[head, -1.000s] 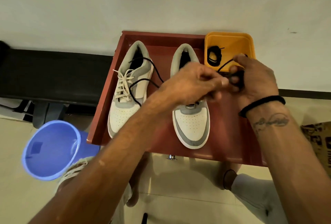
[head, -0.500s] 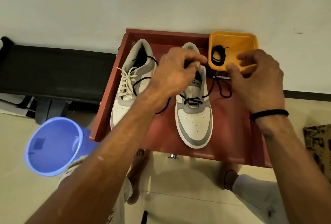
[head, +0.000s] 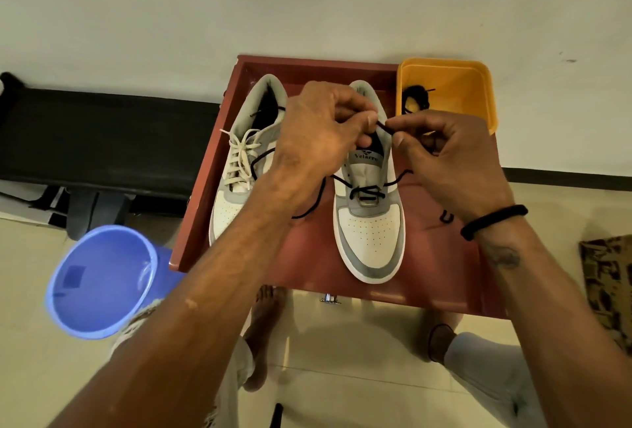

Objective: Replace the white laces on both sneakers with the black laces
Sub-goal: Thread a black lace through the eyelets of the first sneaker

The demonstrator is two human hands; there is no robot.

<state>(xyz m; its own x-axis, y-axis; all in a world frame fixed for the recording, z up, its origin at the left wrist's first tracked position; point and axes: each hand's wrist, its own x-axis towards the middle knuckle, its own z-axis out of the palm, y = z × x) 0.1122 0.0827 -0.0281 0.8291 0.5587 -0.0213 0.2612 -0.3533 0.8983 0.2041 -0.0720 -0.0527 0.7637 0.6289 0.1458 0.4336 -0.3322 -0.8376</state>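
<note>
Black lace now threaded through right sneaker bottom eyelets; 1 s ago bunched between hands. Left hand, right hand pinch its tip over tongue. Left sneaker keeps white lace.

Left hand and right hand pinch a black lace above the right sneaker.

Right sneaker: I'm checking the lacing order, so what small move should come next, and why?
Probably feed the black lace tip into the next empty eyelet up the right sneaker. Only its lowest eyelets carry a black bar so far, and the left hand and right hand both pinch the lace near its tip above the tongue.
</note>
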